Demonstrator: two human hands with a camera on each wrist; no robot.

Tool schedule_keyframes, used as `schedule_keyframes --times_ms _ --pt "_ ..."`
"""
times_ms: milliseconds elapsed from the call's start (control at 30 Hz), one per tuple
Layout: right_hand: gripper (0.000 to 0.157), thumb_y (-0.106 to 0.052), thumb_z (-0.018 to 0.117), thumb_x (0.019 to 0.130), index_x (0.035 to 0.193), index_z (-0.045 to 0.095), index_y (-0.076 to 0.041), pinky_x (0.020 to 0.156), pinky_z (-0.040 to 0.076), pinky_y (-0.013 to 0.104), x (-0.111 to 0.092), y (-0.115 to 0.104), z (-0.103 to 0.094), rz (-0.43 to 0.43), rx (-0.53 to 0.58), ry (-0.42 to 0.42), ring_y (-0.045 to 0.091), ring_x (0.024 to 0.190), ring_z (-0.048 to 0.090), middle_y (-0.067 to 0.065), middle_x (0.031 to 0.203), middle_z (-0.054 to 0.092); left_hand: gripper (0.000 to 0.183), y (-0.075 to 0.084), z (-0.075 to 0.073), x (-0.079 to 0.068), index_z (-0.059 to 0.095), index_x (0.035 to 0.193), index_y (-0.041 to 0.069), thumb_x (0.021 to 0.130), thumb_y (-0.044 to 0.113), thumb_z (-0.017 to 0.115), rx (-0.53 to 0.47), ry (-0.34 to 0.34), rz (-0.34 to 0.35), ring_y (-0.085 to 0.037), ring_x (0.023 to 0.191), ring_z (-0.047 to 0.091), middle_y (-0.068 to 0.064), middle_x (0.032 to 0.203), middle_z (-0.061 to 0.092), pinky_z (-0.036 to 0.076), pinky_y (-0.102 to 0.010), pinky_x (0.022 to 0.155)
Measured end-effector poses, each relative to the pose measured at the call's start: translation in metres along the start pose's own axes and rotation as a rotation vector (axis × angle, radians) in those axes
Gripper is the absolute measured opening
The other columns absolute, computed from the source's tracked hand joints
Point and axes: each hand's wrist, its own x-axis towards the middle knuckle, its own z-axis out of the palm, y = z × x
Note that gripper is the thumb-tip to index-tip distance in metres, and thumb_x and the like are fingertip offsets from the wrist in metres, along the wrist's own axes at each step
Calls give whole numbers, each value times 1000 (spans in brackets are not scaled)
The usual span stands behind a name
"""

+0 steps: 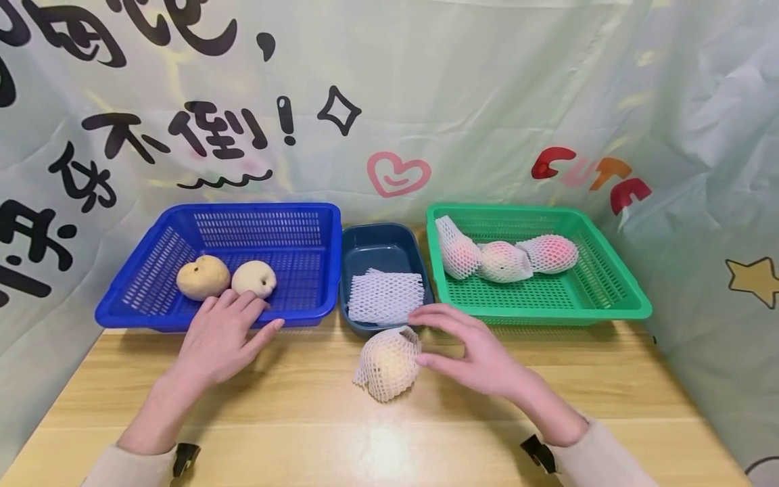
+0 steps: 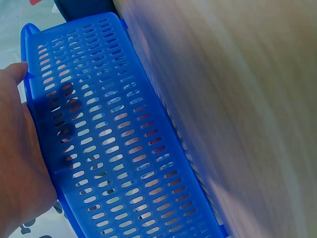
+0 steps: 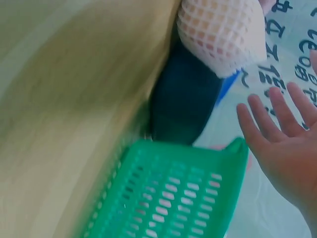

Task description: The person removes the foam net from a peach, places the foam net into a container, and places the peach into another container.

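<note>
My left hand (image 1: 222, 335) reaches over the front rim of the blue basket (image 1: 310, 314), fingers extended, the tips right at a pale peach-like fruit (image 1: 254, 279). Beside that fruit lies a yellower peach (image 1: 203, 278). In the left wrist view the hand (image 2: 22, 153) shows at the basket's rim, its fingertips hidden behind it. My right hand (image 1: 477, 352) is held with fingers spread and nothing in its grasp. Its thumb and fingertips come close to a pale fruit in a white foam net (image 1: 389, 365) on the table, in front of the dark tray (image 1: 380, 237).
Folded white foam nets (image 1: 386, 296) lie in the dark tray between the two baskets. In the green basket (image 1: 541, 312) at the right are 3 netted pinkish fruits (image 1: 550, 254). A printed cloth (image 1: 517, 101) hangs behind the wooden table (image 1: 304, 433).
</note>
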Motion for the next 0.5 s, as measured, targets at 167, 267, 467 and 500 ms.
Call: schedule_keyframes --times_ms 167,267,467,500 --pt "49 -18 80 90 136 66 -9 113 43 31 -7 3 -16 -58 -80 191 25 130 59 8 139 64 40 0 0 0 70 103 10 100 49 62 -3 -2 0 -33 95 55 -8 104 68 39 -47 77" --pt "45 -31 72 99 133 67 -4 112 41 23 -9 9 -27 -105 -161 308 27 125 62 11 134 66 40 0 -1 0 70 102 10 100 49 62 -2 -4 -2 -33 95 55 -7 103 68 39 -47 77" --pt "51 -46 61 104 131 67 -3 103 46 29 -25 25 -49 -40 -386 426 33 117 64 13 128 68 40 1 -1 -1 69 102 10 100 49 62 -2 -7 -5 -33 95 56 -7 102 68 39 -47 77" --pt "48 -42 64 103 131 67 -4 99 49 34 -29 28 -53 -6 -418 422 33 117 63 13 128 67 40 1 -1 -1 69 102 10 100 49 62 -2 -6 -5 -33 95 56 -7 102 68 39 -47 77"
